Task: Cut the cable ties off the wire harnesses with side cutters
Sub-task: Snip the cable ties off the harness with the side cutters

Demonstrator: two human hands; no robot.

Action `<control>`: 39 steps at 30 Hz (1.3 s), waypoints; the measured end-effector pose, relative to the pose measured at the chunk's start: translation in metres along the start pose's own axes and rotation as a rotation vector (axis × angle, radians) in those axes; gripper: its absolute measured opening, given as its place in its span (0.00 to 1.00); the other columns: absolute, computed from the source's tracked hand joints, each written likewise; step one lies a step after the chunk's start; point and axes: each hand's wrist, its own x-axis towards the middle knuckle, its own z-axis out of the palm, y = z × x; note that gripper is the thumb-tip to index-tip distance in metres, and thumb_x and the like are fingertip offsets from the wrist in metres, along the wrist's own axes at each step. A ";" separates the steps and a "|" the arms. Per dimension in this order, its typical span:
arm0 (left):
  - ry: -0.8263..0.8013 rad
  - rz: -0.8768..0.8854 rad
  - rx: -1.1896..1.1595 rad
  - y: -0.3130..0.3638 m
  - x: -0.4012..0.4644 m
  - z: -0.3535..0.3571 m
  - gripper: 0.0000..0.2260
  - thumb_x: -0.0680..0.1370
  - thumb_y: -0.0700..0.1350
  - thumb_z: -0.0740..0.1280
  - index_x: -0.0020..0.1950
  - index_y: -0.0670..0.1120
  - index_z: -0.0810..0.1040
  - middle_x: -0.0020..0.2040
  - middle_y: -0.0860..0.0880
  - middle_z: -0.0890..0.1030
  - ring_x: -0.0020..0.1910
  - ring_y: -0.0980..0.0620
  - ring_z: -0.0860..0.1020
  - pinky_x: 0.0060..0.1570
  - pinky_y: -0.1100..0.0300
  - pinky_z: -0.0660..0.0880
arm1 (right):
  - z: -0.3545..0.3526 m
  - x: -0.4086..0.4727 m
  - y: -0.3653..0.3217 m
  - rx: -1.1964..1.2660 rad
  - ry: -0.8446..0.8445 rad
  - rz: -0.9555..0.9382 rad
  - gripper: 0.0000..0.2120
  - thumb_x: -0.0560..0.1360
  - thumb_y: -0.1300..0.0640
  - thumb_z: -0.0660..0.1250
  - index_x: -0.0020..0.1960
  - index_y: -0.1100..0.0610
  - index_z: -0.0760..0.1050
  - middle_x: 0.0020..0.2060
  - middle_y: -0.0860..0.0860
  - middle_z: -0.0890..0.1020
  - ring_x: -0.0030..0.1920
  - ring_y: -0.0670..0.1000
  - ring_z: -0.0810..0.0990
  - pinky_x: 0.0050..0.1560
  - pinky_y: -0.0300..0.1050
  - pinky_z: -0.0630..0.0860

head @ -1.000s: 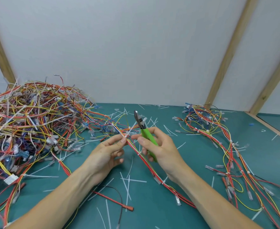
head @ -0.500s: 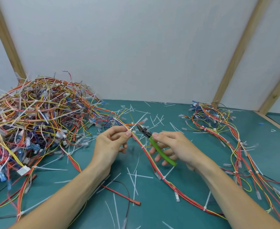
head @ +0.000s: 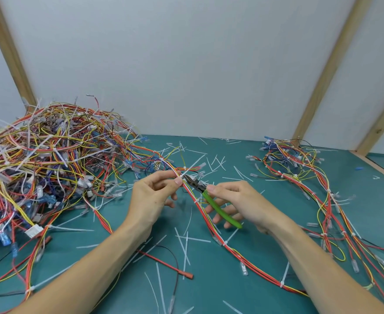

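Note:
A red, yellow and white wire harness [head: 211, 223] runs from the big pile across the middle of the green table toward me. My left hand [head: 154, 196] pinches it between thumb and fingers just beside a white cable tie [head: 183, 175]. My right hand [head: 238, 200] grips side cutters [head: 209, 198] with green handles. Their metal jaws point up-left and sit at that tie, right against my left fingertips. Whether the jaws have closed on the tie is too small to tell.
A large tangled pile of harnesses [head: 43, 168] fills the left of the table. A smaller spread of harnesses [head: 299, 175] lies at the right. Several cut white ties [head: 186, 241] litter the green table [head: 231, 279]. A white wall stands behind.
The cutters swung down from pointing upward, and their jaws moved left onto the tie beside my left fingertips. My left hand kept its pinch on the harness.

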 end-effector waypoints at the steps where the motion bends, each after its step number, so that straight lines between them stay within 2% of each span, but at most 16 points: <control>1: -0.003 0.002 0.000 0.000 0.000 0.000 0.06 0.75 0.39 0.75 0.51 0.41 0.84 0.36 0.47 0.82 0.29 0.53 0.74 0.29 0.60 0.76 | 0.000 0.000 0.000 -0.001 0.004 -0.004 0.18 0.80 0.40 0.67 0.52 0.55 0.83 0.45 0.53 0.89 0.38 0.54 0.87 0.35 0.45 0.81; 14: -0.043 0.060 0.084 -0.002 0.000 0.003 0.05 0.75 0.38 0.74 0.49 0.40 0.83 0.32 0.45 0.79 0.28 0.54 0.75 0.28 0.60 0.76 | 0.005 0.002 0.002 -0.048 0.044 -0.049 0.19 0.80 0.40 0.68 0.50 0.56 0.83 0.45 0.53 0.88 0.37 0.53 0.86 0.36 0.47 0.80; 19: -0.044 0.060 0.097 -0.004 0.000 0.003 0.04 0.75 0.38 0.75 0.48 0.42 0.83 0.30 0.48 0.79 0.30 0.52 0.77 0.27 0.60 0.75 | 0.008 0.001 0.000 -0.078 0.064 -0.072 0.20 0.81 0.42 0.68 0.50 0.60 0.81 0.43 0.54 0.88 0.33 0.53 0.83 0.31 0.46 0.78; 23: -0.039 0.053 0.091 -0.005 0.000 0.002 0.04 0.75 0.39 0.75 0.48 0.42 0.82 0.30 0.47 0.80 0.29 0.52 0.77 0.26 0.61 0.74 | 0.014 -0.003 -0.001 -0.206 0.125 -0.135 0.19 0.81 0.41 0.67 0.45 0.57 0.79 0.37 0.51 0.87 0.30 0.52 0.81 0.30 0.50 0.78; 27: -0.034 0.046 0.086 -0.006 0.001 0.001 0.05 0.75 0.38 0.75 0.48 0.41 0.82 0.30 0.46 0.80 0.28 0.51 0.76 0.25 0.61 0.73 | 0.021 -0.004 0.001 -0.311 0.188 -0.173 0.20 0.80 0.39 0.66 0.40 0.54 0.75 0.35 0.50 0.86 0.31 0.59 0.83 0.28 0.56 0.80; 29: -0.037 0.045 0.087 -0.007 0.001 0.001 0.05 0.75 0.38 0.75 0.48 0.41 0.82 0.31 0.45 0.80 0.28 0.51 0.76 0.25 0.61 0.73 | 0.020 -0.003 0.003 -0.337 0.202 -0.180 0.19 0.80 0.39 0.65 0.41 0.54 0.75 0.34 0.50 0.86 0.30 0.59 0.83 0.27 0.53 0.78; 32: -0.036 0.046 0.087 -0.007 0.001 0.002 0.05 0.74 0.39 0.75 0.48 0.41 0.82 0.30 0.45 0.80 0.27 0.52 0.76 0.26 0.61 0.73 | 0.019 -0.001 0.005 -0.384 0.222 -0.191 0.20 0.79 0.37 0.64 0.40 0.53 0.75 0.32 0.49 0.85 0.27 0.54 0.82 0.29 0.42 0.73; 35: -0.035 0.048 0.093 -0.007 0.002 0.002 0.06 0.74 0.39 0.75 0.49 0.40 0.82 0.30 0.45 0.79 0.27 0.52 0.76 0.27 0.60 0.73 | 0.019 0.001 0.007 -0.390 0.233 -0.195 0.21 0.79 0.36 0.64 0.40 0.53 0.74 0.31 0.48 0.85 0.25 0.50 0.79 0.30 0.41 0.72; 39: -0.035 0.043 0.087 -0.007 0.002 0.003 0.05 0.75 0.39 0.75 0.49 0.40 0.82 0.31 0.45 0.79 0.27 0.52 0.75 0.27 0.60 0.74 | 0.019 0.003 0.008 -0.376 0.236 -0.197 0.21 0.78 0.35 0.64 0.40 0.52 0.74 0.31 0.48 0.85 0.25 0.49 0.79 0.30 0.41 0.72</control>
